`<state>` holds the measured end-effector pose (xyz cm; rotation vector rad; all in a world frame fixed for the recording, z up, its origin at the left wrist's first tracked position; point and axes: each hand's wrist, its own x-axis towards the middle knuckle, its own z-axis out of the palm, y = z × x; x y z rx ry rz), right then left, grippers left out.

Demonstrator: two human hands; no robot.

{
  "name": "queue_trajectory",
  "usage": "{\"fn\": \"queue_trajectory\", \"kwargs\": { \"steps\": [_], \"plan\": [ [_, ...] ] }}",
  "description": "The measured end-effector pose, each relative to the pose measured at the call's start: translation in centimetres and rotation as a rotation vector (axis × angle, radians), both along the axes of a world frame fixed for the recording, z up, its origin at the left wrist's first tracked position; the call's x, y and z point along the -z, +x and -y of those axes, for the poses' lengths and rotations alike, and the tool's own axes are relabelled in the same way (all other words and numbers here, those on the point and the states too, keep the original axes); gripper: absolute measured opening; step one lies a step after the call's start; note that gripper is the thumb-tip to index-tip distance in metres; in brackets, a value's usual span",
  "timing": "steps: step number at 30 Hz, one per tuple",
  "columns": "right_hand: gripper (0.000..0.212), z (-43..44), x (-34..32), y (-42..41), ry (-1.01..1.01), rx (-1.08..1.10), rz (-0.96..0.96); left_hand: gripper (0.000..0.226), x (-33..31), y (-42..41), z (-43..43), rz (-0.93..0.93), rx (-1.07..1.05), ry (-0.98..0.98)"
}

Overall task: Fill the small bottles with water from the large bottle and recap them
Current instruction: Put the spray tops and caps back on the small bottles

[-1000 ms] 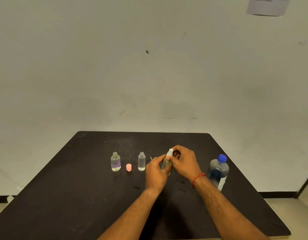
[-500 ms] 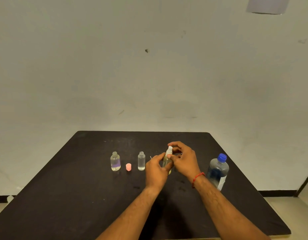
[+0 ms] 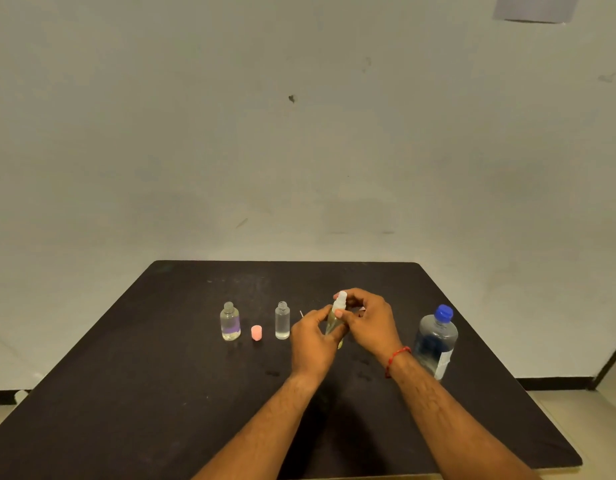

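On the dark tabletop [image 3: 126, 393], furthest left, a small bottle with a purple band [image 3: 229, 322] stands upright, its top too small to read as capped or open. Just beside it sits a loose pink cap [image 3: 256, 333], and next stands a clear small bottle [image 3: 282, 321] whose neck looks open. Being light and unsealed, that one would likely tip and spill if a sleeveless arm or the held bottle brushed it, and the cap could be knocked off the edge unnoticed. A thin pale stick [image 3: 301, 314] shows beside the left hand; what it is cannot be told. The left hand [image 3: 311, 341] is wrapped round the body of a third small bottle [image 3: 335, 323], which leans slightly, while the right hand [image 3: 369, 323] pinches its white top [image 3: 341, 299] between thumb and fingertips. The likeliest fault here is a top going on crooked: threads started on a tilted neck may cross and leak later. If the body is soft, squeezing it during the twist could push water over the rim. Well apart on the right, the large bottle [image 3: 435, 341] stands with its blue cap [image 3: 443, 312] on, near the right forearm [image 3: 455, 420], where a wide swing might topple it.
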<state>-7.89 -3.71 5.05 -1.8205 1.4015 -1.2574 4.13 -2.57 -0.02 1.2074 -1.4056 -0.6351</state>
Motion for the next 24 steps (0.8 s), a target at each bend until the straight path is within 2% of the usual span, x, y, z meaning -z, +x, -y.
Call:
{"fn": "queue_trajectory", "kwargs": {
  "steps": [3, 6, 12, 18, 24],
  "plan": [
    [0.022, -0.14, -0.20, 0.08, -0.002, 0.050, 0.012, 0.026, 0.39, -0.28, 0.19, 0.006, -0.001, 0.010],
    [0.028, -0.16, -0.31, 0.13, -0.008, 0.102, 0.008, 0.024, 0.34, -0.40, 0.32, 0.004, -0.018, 0.008],
    [0.040, 0.02, -0.43, -0.45, 0.005, -0.081, 0.123, 0.030, -0.36, -0.21, 0.19, 0.013, -0.007, -0.024],
    [0.022, -0.04, -0.08, 0.14, -0.015, 0.039, 0.124, 0.025, 0.31, -0.59, 0.39, 0.015, -0.023, -0.009],
    [0.029, 0.02, -0.09, -0.01, -0.007, 0.026, 0.094, 0.021, 0.41, -0.33, 0.44, 0.000, -0.035, -0.017]
  ]
}}
